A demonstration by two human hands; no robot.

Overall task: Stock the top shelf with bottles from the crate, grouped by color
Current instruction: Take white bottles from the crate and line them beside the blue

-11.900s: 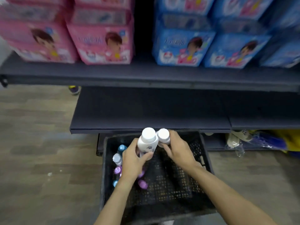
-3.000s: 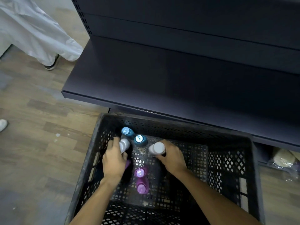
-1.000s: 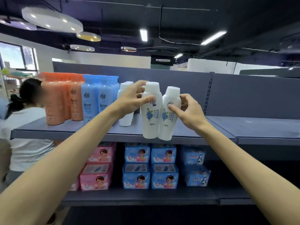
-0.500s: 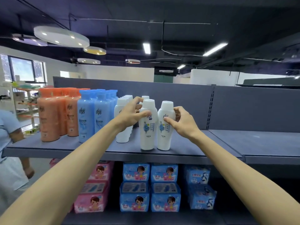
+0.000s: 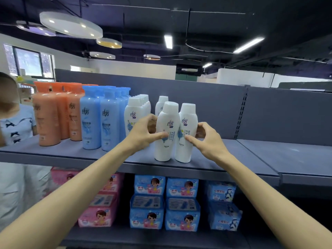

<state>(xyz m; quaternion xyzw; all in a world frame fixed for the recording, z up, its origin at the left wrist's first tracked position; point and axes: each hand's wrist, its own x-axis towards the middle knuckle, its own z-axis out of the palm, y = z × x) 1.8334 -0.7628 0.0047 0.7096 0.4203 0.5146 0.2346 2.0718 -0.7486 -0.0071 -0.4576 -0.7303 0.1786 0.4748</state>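
Left hand (image 5: 143, 131) and right hand (image 5: 206, 139) each grasp a white bottle (image 5: 167, 132) mid-frame near the shelf (image 5: 233, 169) edge; careless release risks toppling

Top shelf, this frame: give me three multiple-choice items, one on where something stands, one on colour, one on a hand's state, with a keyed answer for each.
1. Where do the two white bottles in the hands stand?
A. on the top shelf, right of the white row
B. in a crate
C. left of the orange bottles

2. Which colour group stands between the orange and white bottles?
A. purple
B. blue
C. green

3. What is the left hand doing?
A. hanging idle
B. pressing flat on the shelf
C. gripping a white bottle

Answers:
1 A: both white bottles rest upright on the top shelf.
2 B: the blue bottles fill that gap.
3 C: the left hand curls round the bottle; the right hand holds its neighbour.
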